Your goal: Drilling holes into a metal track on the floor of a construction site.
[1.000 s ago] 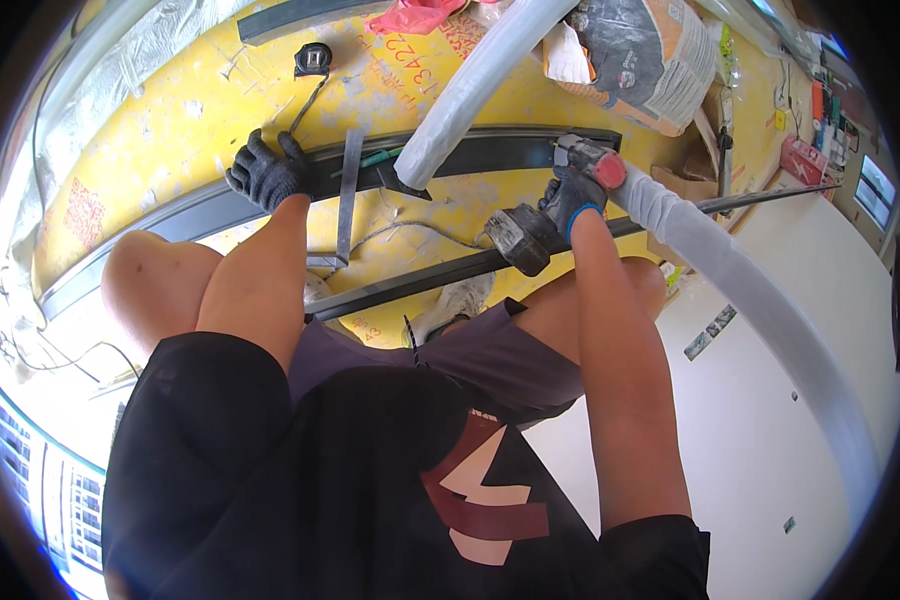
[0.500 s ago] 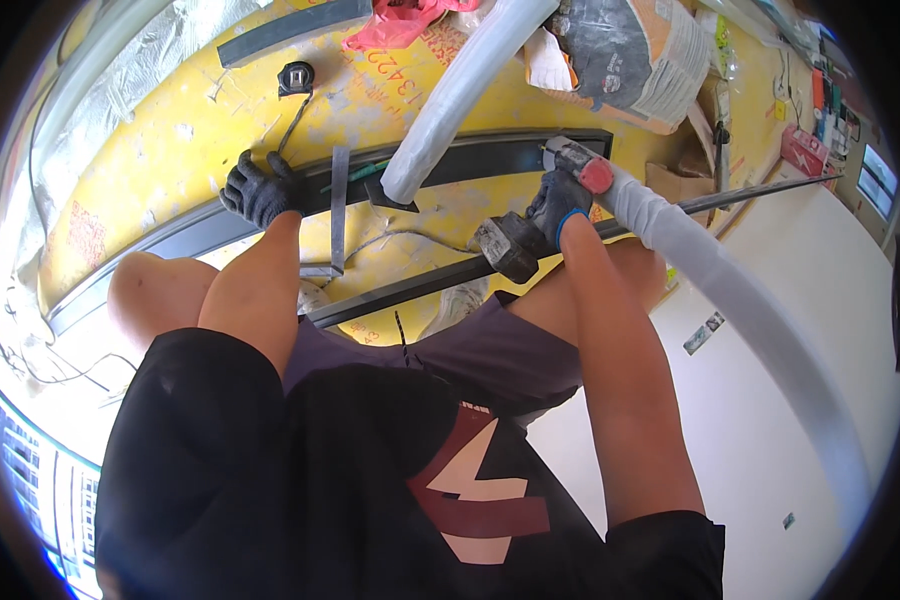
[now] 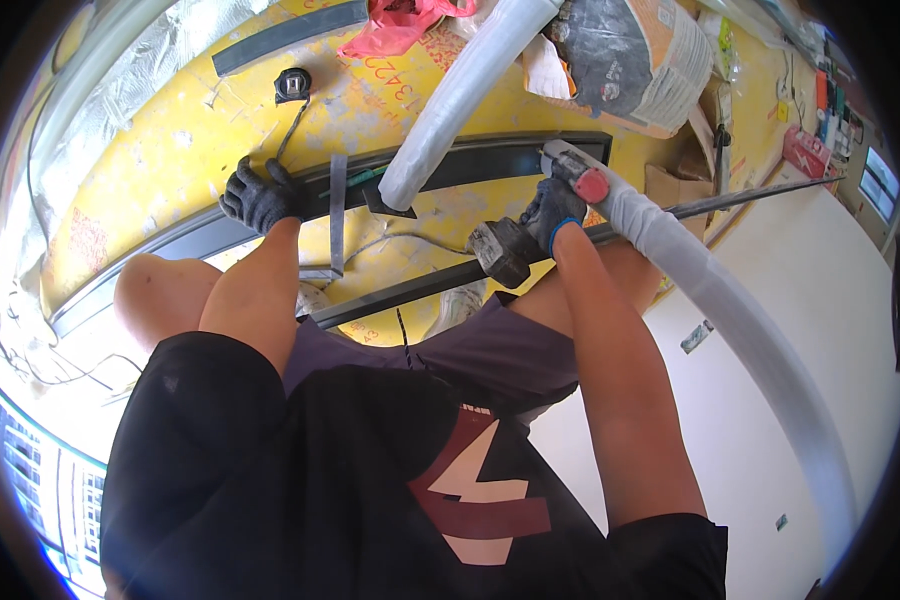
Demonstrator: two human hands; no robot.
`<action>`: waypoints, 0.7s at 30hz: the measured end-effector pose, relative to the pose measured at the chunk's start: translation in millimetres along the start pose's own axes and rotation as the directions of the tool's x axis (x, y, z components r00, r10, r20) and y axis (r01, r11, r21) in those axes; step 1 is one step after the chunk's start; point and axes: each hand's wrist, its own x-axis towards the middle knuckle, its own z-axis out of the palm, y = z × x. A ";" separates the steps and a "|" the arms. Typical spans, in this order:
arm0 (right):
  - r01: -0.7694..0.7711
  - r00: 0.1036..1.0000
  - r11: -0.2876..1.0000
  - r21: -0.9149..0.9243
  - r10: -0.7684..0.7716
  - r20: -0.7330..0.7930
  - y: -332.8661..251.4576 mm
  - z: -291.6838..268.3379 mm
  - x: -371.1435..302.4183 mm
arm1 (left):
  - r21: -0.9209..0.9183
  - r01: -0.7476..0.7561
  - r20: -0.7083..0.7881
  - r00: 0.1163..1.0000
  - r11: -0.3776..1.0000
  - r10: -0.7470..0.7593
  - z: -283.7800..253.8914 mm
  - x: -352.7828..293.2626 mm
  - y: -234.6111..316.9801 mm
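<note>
My right hand (image 3: pixel 553 213), in a dark glove with a blue cuff, is closed around the handle of a cordless drill (image 3: pixel 590 184) with a red band. Its bulky battery (image 3: pixel 500 250) points toward my lap, and its nose is over the right end of a long dark metal profile (image 3: pixel 510 158). Farther left, my gloved left hand (image 3: pixel 258 196) is curled over the same profile. A flat metal square (image 3: pixel 337 212) lies across the profile beside that hand, with a thin green stick (image 3: pixel 362 178) close by. Whatever the drill tip touches is too small to make out.
A second dark bar (image 3: pixel 410 291) crosses above my thighs. Two white wrapped tubes lie about: one (image 3: pixel 460 100) over the profile, another (image 3: pixel 740 285) curving right. Beyond are a tape measure (image 3: pixel 292 86), a dark strip (image 3: pixel 288 37), a pink bag (image 3: pixel 390 28) and a sack (image 3: pixel 610 65).
The drill and my right hand have shifted very slightly. My left hand has stayed at the same place on the profile, with its fingers a little lower in the picture.
</note>
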 end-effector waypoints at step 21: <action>0.044 0.997 0.997 -0.069 -0.040 0.062 16.1 -1.0 22.8 | -0.009 -0.005 -0.120 0.993 1.000 0.003 -4.2 -0.8 -11.0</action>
